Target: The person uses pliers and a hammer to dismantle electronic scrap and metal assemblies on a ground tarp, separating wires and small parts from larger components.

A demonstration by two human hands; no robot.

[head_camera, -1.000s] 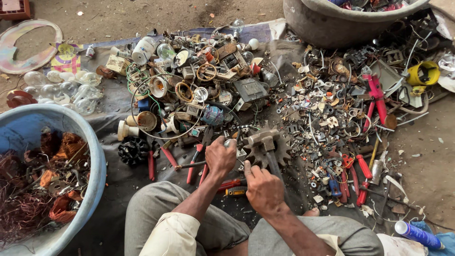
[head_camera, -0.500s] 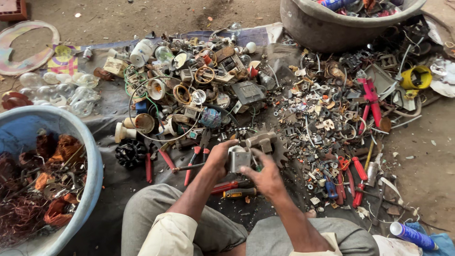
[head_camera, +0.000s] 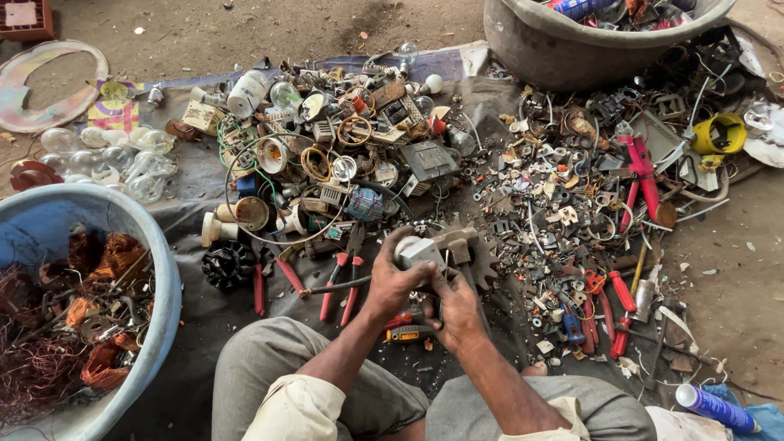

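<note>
Now hands still clasping grey part

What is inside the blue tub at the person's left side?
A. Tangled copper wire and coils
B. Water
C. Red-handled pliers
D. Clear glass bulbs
A: the blue tub holds tangled copper wire and coils; the clear glass bulbs lie outside it on the ground, and the red-handled pliers lie on the dark cloth.

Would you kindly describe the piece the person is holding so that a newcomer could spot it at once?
Start at the dark cloth strewn with scrap, then look to its near edge above the person's knees. There the left hand and right hand meet on a small pale grey block. It alone is lifted off the pile, beside red-handled pliers.
</note>
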